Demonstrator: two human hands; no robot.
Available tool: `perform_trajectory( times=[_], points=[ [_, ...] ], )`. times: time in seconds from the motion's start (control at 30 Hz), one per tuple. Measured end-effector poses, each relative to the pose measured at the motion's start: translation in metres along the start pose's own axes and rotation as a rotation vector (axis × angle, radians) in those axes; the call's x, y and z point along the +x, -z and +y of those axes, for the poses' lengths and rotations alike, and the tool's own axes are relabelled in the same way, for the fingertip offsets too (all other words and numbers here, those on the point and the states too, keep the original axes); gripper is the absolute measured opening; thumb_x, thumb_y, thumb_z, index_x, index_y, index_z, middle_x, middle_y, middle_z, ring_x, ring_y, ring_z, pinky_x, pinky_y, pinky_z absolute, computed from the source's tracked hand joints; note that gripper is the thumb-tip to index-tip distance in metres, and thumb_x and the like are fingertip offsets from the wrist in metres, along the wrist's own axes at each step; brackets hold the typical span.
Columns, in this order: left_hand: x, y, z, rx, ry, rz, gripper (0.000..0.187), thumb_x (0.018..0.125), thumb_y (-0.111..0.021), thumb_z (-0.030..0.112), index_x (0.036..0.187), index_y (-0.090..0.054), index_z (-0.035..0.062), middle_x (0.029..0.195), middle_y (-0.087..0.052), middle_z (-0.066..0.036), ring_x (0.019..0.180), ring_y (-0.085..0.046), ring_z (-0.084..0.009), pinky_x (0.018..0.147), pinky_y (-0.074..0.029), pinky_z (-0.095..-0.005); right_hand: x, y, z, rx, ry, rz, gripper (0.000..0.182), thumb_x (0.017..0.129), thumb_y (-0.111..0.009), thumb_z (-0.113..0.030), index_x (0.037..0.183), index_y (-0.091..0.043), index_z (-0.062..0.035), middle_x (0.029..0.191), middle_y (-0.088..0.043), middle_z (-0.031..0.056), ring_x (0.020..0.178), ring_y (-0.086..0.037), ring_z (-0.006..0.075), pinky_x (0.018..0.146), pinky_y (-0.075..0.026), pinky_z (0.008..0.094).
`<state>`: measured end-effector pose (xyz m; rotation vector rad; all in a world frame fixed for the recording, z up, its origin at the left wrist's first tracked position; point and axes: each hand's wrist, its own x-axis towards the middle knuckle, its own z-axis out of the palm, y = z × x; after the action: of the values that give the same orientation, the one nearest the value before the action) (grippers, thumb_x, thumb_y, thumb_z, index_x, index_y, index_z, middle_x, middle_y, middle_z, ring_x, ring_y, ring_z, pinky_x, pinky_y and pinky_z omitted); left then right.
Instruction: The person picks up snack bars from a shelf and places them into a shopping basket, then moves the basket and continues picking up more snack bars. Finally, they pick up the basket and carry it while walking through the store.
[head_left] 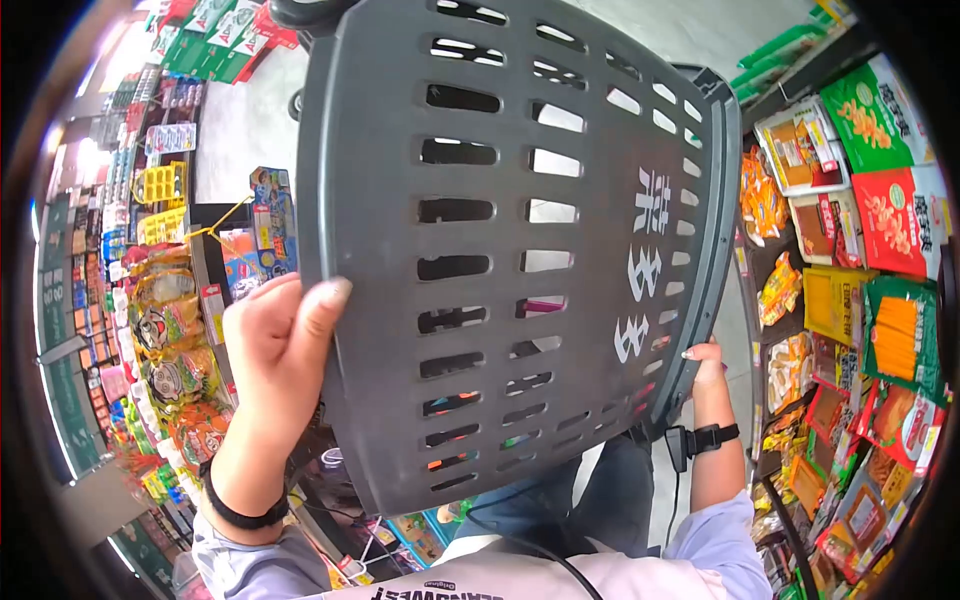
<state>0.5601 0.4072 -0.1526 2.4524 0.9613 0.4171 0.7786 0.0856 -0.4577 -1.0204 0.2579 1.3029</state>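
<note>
A large dark grey plastic shopping basket (500, 330) fills the middle of the view, tipped so that one slotted wall with white lettering faces me. My left hand (275, 335) is closed on its left edge, thumb lying on the near side and the other fingers mostly hidden behind. Lower on the right, my right hand (707, 362) grips the opposite edge, its fingers partly hidden by the basket. Through the slots show bits of coloured goods and pale floor. Dark wheel-like parts (310, 10) stick out at the top left corner. What is inside the basket cannot be made out.
Shelves of bagged snacks (170, 350) stand close on the left, with a small display of blue packs (270, 215) near my left hand. To the right are racks of packaged food (890, 330). Pale floor (240, 130) shows between them. A black cable (560, 565) hangs before me.
</note>
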Motion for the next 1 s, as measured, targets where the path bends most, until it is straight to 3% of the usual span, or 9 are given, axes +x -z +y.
perform_trajectory(
  times=[0.13, 0.23, 0.33, 0.4, 0.47, 0.5, 0.6, 0.8, 1.0],
  points=[
    [0.006, -0.002, -0.002, -0.032, 0.223, 0.003, 0.04, 0.09, -0.05, 0.017, 0.057, -0.036, -0.002, 0.048, -0.031, -0.003, 0.047, -0.026, -0.0114, 0.044, -0.022, -0.029, -0.003, -0.015, 0.019, 0.114, -0.008, 0.013, 0.051, 0.047, -0.051, -0.009, 0.096, -0.054, 0.0069, 0.088, -0.061, 0.0226, 0.075, -0.061, 0.0356, 0.065, -0.054, 0.0455],
    [-0.007, 0.001, 0.017, -0.023, -0.046, 0.008, 0.038, 0.09, -0.046, 0.014, 0.056, -0.036, -0.0015, 0.048, -0.032, -0.001, 0.047, -0.027, -0.0084, 0.044, -0.022, -0.0276, -0.009, -0.006, 0.029, 0.211, 0.005, -0.089, 0.053, 0.046, -0.052, -0.008, 0.097, -0.054, 0.0065, 0.084, -0.061, 0.0222, 0.074, -0.062, 0.0353, 0.064, -0.054, 0.0447],
    [0.009, 0.001, 0.024, -0.016, 0.271, 0.043, 0.039, 0.089, -0.044, 0.013, 0.054, -0.035, 0.001, 0.047, -0.03, -0.002, 0.044, -0.028, -0.01, 0.044, -0.022, -0.0285, -0.018, -0.021, 0.027, 0.19, -0.001, 0.027, 0.058, 0.045, -0.053, -0.008, 0.102, -0.052, 0.0056, 0.084, -0.061, 0.0223, 0.077, -0.061, 0.0378, 0.066, -0.052, 0.0468],
    [-0.008, 0.011, 0.018, 0.132, -0.12, -0.057, 0.039, 0.091, -0.041, 0.019, 0.055, -0.036, 0.0033, 0.049, -0.032, 0.003, 0.047, -0.027, -0.0069, 0.044, -0.021, -0.0268, -0.013, -0.02, 0.029, 0.281, 0.06, -0.155, 0.065, 0.045, -0.052, -0.009, 0.109, -0.048, 0.0045, 0.088, -0.061, 0.0227, 0.081, -0.06, 0.0408, 0.068, -0.051, 0.0497],
    [-0.002, 0.01, 0.028, 0.12, -0.047, -0.059, 0.04, 0.092, -0.042, 0.02, 0.056, -0.038, 0.0027, 0.05, -0.035, 0.004, 0.048, -0.029, -0.0056, 0.044, -0.022, -0.0257, -0.025, -0.018, 0.03, 0.292, -0.037, -0.048, 0.068, 0.045, -0.051, -0.009, 0.111, -0.046, 0.0043, 0.091, -0.061, 0.0231, 0.083, -0.059, 0.0429, 0.07, -0.05, 0.0508],
    [0.007, 0.001, 0.043, -0.077, 0.252, -0.029, 0.042, 0.093, -0.043, 0.02, 0.056, -0.039, 0.0015, 0.05, -0.036, 0.004, 0.049, -0.029, -0.0051, 0.044, -0.022, -0.0251, -0.037, -0.041, 0.007, 0.265, -0.169, 0.052, 0.069, 0.043, -0.051, -0.009, 0.11, -0.047, 0.0038, 0.091, -0.06, 0.0226, 0.084, -0.059, 0.0427, 0.071, -0.05, 0.0497],
    [0.004, 0.004, 0.054, 0.028, 0.054, -0.159, 0.044, 0.094, -0.045, 0.024, 0.056, -0.042, 0.0007, 0.051, -0.038, 0.005, 0.051, -0.03, -0.0037, 0.045, -0.024, -0.024, -0.015, -0.008, 0.039, 0.292, 0.025, -0.021, 0.068, 0.044, -0.051, -0.009, 0.11, -0.047, 0.0037, 0.092, -0.06, 0.0223, 0.084, -0.058, 0.0423, 0.072, -0.05, 0.0505],
    [0.018, 0.003, 0.065, 0.043, 0.282, -0.272, 0.045, 0.093, -0.044, 0.033, 0.067, -0.058, -0.0006, 0.056, -0.047, 0.007, 0.053, -0.036, -0.0009, 0.046, -0.028, -0.0212, -0.025, 0.014, 0.052, 0.248, 0.092, -0.138, 0.059, 0.049, -0.052, -0.009, 0.107, -0.051, 0.003, 0.091, -0.061, 0.0204, 0.081, -0.061, 0.0309, 0.07, -0.052, 0.0396],
    [0.012, 0.014, 0.05, 0.201, 0.279, -0.217, 0.042, 0.093, -0.045, 0.03, 0.058, -0.049, 0.0065, 0.053, -0.038, 0.009, 0.05, -0.029, -0.0012, 0.044, -0.02, -0.0224, -0.027, 0.004, 0.074, 0.279, 0.056, -0.233, 0.054, 0.055, -0.049, -0.004, 0.108, -0.052, 0.0041, 0.093, -0.062, 0.019, 0.081, -0.061, 0.0272, 0.07, -0.052, 0.0372]
  ],
)
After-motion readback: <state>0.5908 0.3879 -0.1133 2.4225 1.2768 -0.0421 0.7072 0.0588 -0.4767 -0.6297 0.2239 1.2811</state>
